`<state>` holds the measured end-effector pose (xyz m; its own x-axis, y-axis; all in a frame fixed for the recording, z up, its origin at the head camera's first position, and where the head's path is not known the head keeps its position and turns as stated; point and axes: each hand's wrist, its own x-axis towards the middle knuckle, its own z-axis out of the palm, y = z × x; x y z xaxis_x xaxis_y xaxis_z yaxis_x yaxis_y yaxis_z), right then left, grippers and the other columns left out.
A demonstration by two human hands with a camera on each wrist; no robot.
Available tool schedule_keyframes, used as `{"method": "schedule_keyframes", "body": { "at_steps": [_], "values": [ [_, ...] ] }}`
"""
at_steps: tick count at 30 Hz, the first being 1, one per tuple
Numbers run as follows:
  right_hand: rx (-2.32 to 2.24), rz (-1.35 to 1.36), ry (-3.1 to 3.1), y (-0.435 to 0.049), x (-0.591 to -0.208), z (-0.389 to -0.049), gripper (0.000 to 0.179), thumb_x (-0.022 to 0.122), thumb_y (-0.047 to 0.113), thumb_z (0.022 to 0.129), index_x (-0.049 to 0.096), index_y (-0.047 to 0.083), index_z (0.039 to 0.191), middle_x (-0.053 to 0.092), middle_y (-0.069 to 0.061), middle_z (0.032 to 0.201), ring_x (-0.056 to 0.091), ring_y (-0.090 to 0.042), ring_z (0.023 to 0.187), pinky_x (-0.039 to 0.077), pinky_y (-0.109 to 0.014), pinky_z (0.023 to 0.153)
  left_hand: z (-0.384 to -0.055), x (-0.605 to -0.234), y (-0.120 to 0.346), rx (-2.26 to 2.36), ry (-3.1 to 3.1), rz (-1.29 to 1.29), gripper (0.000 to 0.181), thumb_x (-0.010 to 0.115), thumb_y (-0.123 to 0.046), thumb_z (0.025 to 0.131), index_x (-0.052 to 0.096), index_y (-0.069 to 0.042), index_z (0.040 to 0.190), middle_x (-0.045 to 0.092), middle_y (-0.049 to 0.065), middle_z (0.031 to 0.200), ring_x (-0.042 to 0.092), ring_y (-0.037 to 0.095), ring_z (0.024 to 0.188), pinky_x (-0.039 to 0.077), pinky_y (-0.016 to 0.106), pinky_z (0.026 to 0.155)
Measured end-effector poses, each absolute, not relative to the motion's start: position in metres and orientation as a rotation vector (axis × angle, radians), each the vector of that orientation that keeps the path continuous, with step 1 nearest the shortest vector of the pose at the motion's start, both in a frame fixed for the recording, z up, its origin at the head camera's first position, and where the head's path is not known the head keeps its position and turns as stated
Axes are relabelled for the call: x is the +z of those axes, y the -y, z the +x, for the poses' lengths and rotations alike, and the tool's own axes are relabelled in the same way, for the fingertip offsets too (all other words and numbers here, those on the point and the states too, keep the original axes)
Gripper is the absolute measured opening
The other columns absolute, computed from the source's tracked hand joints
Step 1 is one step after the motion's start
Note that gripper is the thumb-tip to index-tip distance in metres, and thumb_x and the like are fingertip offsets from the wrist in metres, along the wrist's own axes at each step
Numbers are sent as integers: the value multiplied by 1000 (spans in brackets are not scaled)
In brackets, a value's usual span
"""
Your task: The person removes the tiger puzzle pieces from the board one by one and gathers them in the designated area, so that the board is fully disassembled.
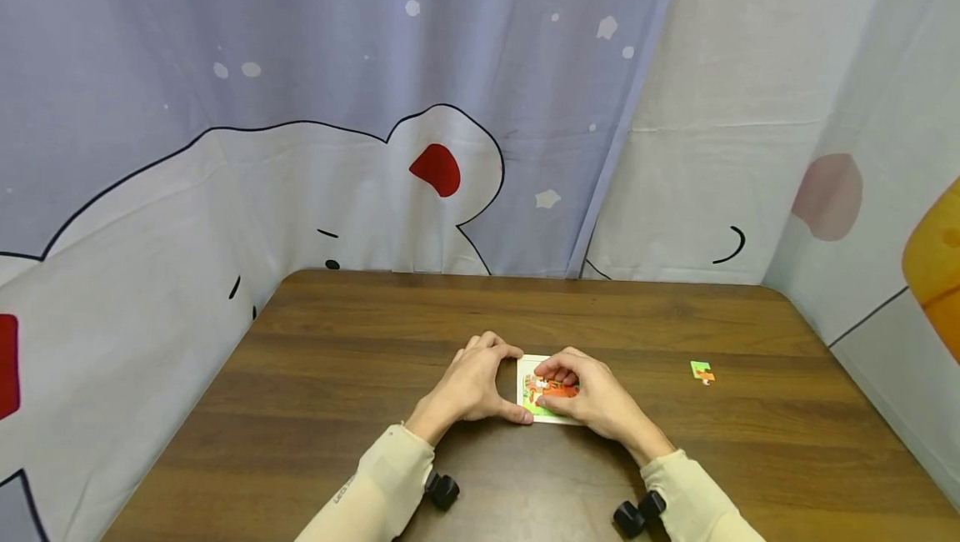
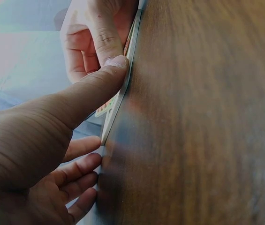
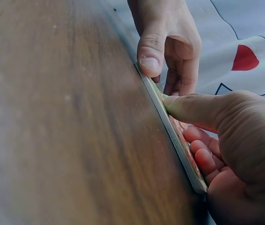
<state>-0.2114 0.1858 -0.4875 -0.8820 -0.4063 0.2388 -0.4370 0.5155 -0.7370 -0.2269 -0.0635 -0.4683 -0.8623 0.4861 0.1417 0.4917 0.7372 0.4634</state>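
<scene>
The wooden surface (image 1: 337, 358) looks smooth, so it probably gives little friction, and a flat thing on it could slide if it is pushed from one side only. The left hand (image 1: 472, 379) is clamped on the left side of the puzzle board (image 1: 521, 383), with the thumb at the near corner and the index finger at the far corner. If this hold becomes loose or uneven, I think the board could turn. The right hand (image 1: 585, 392) is bent over the right part of the board, its thumb touching the picture (image 1: 561, 390) and its other fingers curled; whether it pinches a piece I cannot tell, because the hand covers too much. A sideways push here, or a press on a part that does not sit well, could leave something tilted. The hand also hides the right edge of the board, so a bad fit there might not be noticed. The loose piece (image 1: 702, 371), green and orange, lies on the surface to the right, well apart from the board. If the right hand swings outward, it could brush this away, since the piece seems thin and light.
</scene>
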Motion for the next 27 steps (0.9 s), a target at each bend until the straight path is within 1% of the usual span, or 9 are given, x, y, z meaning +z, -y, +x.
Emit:
{"method": "schedule_keyframes", "body": {
  "at_steps": [5, 13, 21, 27],
  "values": [
    [1372, 743, 2691, -185, -488, -212, 33, 97, 14, 88, 80, 17, 117, 73, 3, 106, 66, -17, 95, 56, -30, 85, -227, -468, 63, -784, 2918, -819, 99, 107, -59, 65, 72, -13, 146, 63, 4, 134, 57, 26, 124, 50, 43, 103],
    [1435, 649, 2695, -182, -487, -209, 33, 97, 11, 86, 81, 16, 115, 73, 1, 103, 67, -18, 95, 55, -29, 86, -226, -468, 63, -800, 2909, -814, 99, 107, -58, 65, 72, -14, 146, 64, 4, 132, 58, 26, 123, 49, 44, 102],
    [1488, 612, 2680, -181, -488, -207, 34, 96, 8, 86, 83, 15, 117, 76, 1, 106, 67, -20, 96, 55, -29, 87, -226, -467, 63, -790, 2917, -816, 99, 107, -59, 65, 72, -14, 147, 63, 3, 132, 58, 26, 124, 49, 45, 103],
    [1494, 635, 2650, -181, -488, -207, 31, 94, 7, 88, 85, 16, 116, 77, 1, 107, 68, -20, 95, 55, -29, 85, -226, -466, 64, -796, 2919, -818, 99, 107, -58, 66, 71, -14, 147, 63, 4, 133, 58, 27, 124, 49, 45, 104]
  ]
}}
